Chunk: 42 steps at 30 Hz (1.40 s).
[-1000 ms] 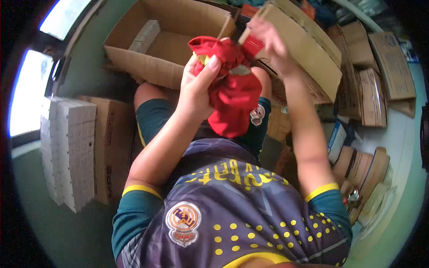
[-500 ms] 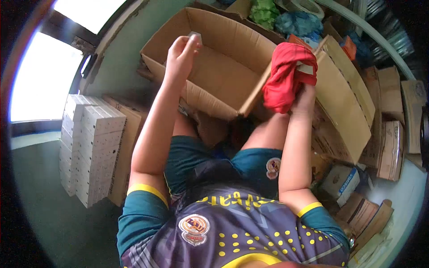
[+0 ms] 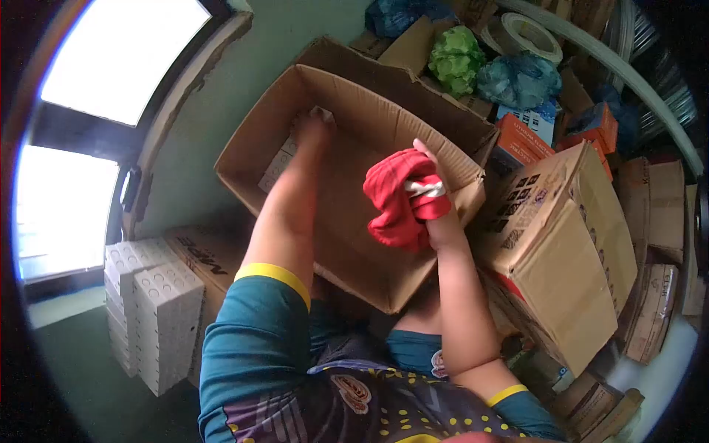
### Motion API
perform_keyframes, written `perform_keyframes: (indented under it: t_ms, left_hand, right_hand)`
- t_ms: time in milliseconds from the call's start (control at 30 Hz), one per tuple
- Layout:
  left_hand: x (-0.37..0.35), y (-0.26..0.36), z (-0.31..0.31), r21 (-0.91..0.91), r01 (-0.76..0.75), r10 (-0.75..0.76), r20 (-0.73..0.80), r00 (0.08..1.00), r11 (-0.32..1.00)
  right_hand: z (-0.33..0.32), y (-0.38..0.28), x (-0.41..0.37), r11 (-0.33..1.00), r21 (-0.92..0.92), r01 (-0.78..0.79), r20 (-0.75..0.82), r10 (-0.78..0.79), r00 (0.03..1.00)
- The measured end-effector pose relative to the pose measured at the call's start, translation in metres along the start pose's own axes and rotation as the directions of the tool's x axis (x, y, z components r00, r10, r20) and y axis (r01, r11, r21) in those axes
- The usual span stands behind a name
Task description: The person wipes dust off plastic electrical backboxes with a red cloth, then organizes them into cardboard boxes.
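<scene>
Deep in the far left corner of an open cardboard box [image 3: 354,288], my left hand [image 3: 314,131] is closed on a small white box [image 3: 323,114], mostly hidden by my fingers. Along the carton's left inner wall, beside my forearm, lies a row of white boxes [image 3: 278,165] with round marks. My right hand [image 3: 442,221] grips a bunched red cloth [image 3: 399,198] with a white patch, held above the right part of the carton; some of its fingers are hidden by the cloth.
Stacked white boxes [image 3: 168,295] stand at the left below a window [image 3: 70,207]. A large closed carton [image 3: 561,258] sits at the right. Behind are a green plastic bag [image 3: 456,60], a blue bag [image 3: 521,80], orange boxes [image 3: 521,140] and a tape roll [image 3: 532,35].
My left hand has gone from above the carton's left side down into its far corner with the small white piece. The red cloth has moved left, over the carton. The view has shifted.
</scene>
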<state>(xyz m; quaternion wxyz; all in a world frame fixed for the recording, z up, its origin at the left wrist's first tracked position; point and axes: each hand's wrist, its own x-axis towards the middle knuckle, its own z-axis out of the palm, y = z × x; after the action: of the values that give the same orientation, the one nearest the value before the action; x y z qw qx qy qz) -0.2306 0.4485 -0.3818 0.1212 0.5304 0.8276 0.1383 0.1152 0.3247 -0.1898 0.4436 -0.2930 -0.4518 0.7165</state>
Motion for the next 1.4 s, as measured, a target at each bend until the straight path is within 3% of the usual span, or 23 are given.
perform_keyframes:
  t_ms: [67,167,200,233,300,367,500,567,600,633,700,767,800,833,867,967,1033,1100,1167,1233,1267,1367,1400]
  left_hand:
    - [-0.018,0.014,-0.009,-0.065,0.063,-0.069,-0.094,0.993,0.996]
    - [-0.027,0.026,-0.009,-0.185,0.031,-0.069,-0.203,0.977,0.982]
    - [-0.024,0.025,-0.008,-0.246,-0.009,-0.053,-0.242,0.969,0.969]
    - [-0.023,0.025,-0.003,-0.341,-0.075,-0.027,-0.286,0.958,0.937]
    - [-0.018,0.025,0.0,-0.278,-0.103,0.034,-0.24,0.97,0.955]
    - [-0.048,0.067,-0.056,0.056,-0.057,0.059,-0.032,0.998,0.997]
    - [-0.079,0.098,-0.119,-0.169,-0.24,0.197,-0.237,0.951,0.956]
    - [-0.111,0.112,-0.157,-0.344,-0.405,0.247,-0.42,0.873,0.847]
    - [-0.131,0.117,-0.177,-0.49,-0.438,0.229,-0.429,0.874,0.753]
    - [-0.155,0.121,-0.195,-0.62,-0.465,0.217,-0.435,0.874,0.632]
    - [-0.219,0.134,-0.235,-0.942,-0.314,0.263,-0.275,0.925,0.119]
    - [-0.276,0.134,-0.243,-0.952,-0.287,0.371,-0.307,0.876,-0.11]
    - [-0.309,0.133,-0.251,-0.952,-0.29,0.423,-0.304,0.854,-0.099]
    - [-0.342,0.134,-0.259,-0.954,-0.286,0.472,-0.294,0.831,-0.09]
    - [-0.368,0.135,-0.267,-0.945,-0.296,0.429,-0.327,0.842,-0.14]
    - [-0.417,0.129,-0.277,-0.9,-0.418,0.263,-0.437,0.86,-0.127]
    - [-0.439,0.122,-0.265,-0.868,-0.495,0.138,-0.496,0.857,-0.045]
    - [-0.466,0.129,-0.28,-0.91,-0.255,0.109,-0.305,0.946,-0.328]
    - [-0.495,0.146,-0.304,-0.8,-0.076,0.051,-0.132,0.99,-0.595]
    - [-0.506,0.152,-0.3,-0.75,-0.073,0.0,-0.097,0.995,-0.658]
    - [-0.503,0.15,-0.289,-0.704,-0.035,0.035,-0.085,0.996,-0.71]
    - [-0.507,0.155,-0.282,-0.65,0.022,0.083,-0.063,0.995,-0.76]
    - [-0.512,0.156,-0.284,-0.668,0.036,0.08,-0.036,0.996,-0.744]
  right_hand:
    - [0.006,-0.007,0.003,0.995,-0.085,-0.043,-0.023,0.041,0.999]
    - [0.013,-0.026,0.006,0.944,0.252,-0.212,-0.042,0.229,0.973]
    - [-0.015,0.005,0.004,0.847,0.467,-0.255,0.062,0.256,0.965]
    - [-0.018,0.003,0.004,0.837,0.492,-0.238,0.04,0.251,0.967]
    - [-0.021,-0.002,-0.002,0.816,0.543,-0.197,-0.017,0.245,0.969]
    - [-0.028,0.002,-0.004,0.808,0.563,-0.173,-0.057,0.246,0.967]
    - [-0.023,-0.004,0.009,0.841,0.533,-0.092,-0.195,0.228,0.954]
    - [0.005,-0.027,0.001,0.886,0.462,-0.021,-0.382,0.22,0.897]
    - [0.001,-0.023,0.0,0.918,0.386,0.092,-0.347,0.052,0.936]
    - [0.007,-0.027,-0.005,0.896,0.433,0.101,-0.345,0.061,0.937]
    - [0.005,-0.025,-0.014,0.804,0.593,0.043,-0.101,0.021,0.995]
    - [0.043,-0.037,-0.043,0.819,0.562,0.115,0.076,-0.189,0.979]
    - [0.064,-0.039,-0.059,0.84,0.52,0.154,0.138,-0.26,0.956]
    - [0.099,-0.049,-0.092,0.784,0.616,0.07,0.097,-0.163,0.982]
    - [0.105,-0.038,-0.107,0.824,0.567,-0.004,0.175,-0.116,0.978]
    - [0.136,-0.02,-0.15,0.898,0.438,0.052,-0.007,-0.055,0.998]
    - [0.149,-0.032,-0.171,0.935,0.286,0.212,-0.026,-0.213,0.977]
    - [0.157,-0.05,-0.18,0.915,0.128,0.382,-0.021,-0.382,0.924]
    - [0.164,-0.061,-0.188,0.759,-0.125,0.639,0.015,-0.642,0.767]
    - [0.182,-0.07,-0.211,0.691,-0.207,0.692,-0.045,-0.714,0.699]
    - [0.179,-0.061,-0.219,0.805,-0.059,0.591,-0.188,-0.59,0.785]
    - [0.177,-0.05,-0.239,0.73,-0.262,0.631,-0.147,-0.677,0.721]
    - [0.148,-0.027,-0.227,0.65,-0.527,0.547,-0.086,-0.681,0.727]
